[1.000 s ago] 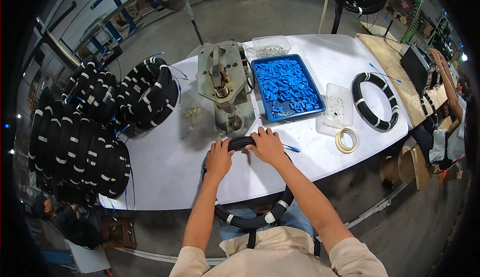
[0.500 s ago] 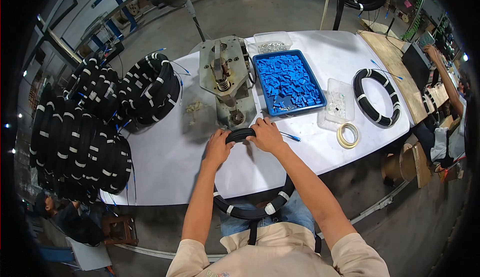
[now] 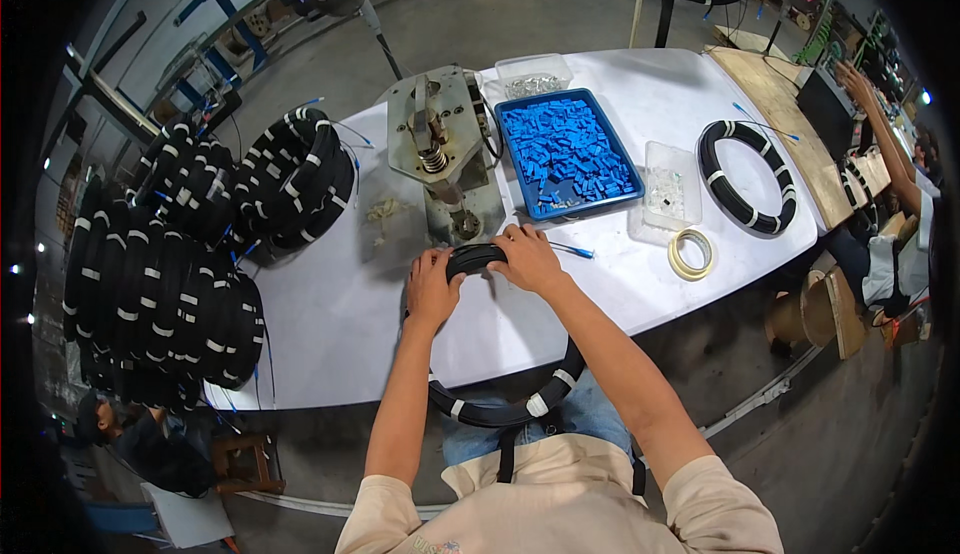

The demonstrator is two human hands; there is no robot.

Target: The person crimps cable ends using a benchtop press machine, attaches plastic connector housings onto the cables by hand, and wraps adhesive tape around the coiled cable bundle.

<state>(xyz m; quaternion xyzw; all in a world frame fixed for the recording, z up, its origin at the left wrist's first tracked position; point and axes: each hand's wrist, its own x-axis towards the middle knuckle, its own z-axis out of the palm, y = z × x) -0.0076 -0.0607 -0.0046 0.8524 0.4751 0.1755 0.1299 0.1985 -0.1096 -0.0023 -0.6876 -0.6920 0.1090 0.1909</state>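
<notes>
A coil of black cable (image 3: 478, 258) with white tape bands lies partly on the white table, its near side hanging over the edge against my lap. My left hand (image 3: 433, 287) is closed round the coil's far side from the left. From the right, my right hand (image 3: 526, 257) grips the same stretch, a short gap of bare cable between the two. A blue-tipped cable end (image 3: 574, 250) sticks out beyond my right hand. Right in front of my hands stands a metal press (image 3: 446, 149) with a spring and a lever, its lower part just past the coil.
Taped coils (image 3: 160, 284) are piled at the left. A blue tray (image 3: 637, 194) holds small blue pieces, with clear plastic boxes (image 3: 667, 186) and a tape roll (image 3: 690, 254) nearby. Another coil (image 3: 712, 179) lies at right. People are at the far right and lower left.
The view has shifted slightly. Both hands keep their hold on the coil, and my right hand has turned a little over the cable.
</notes>
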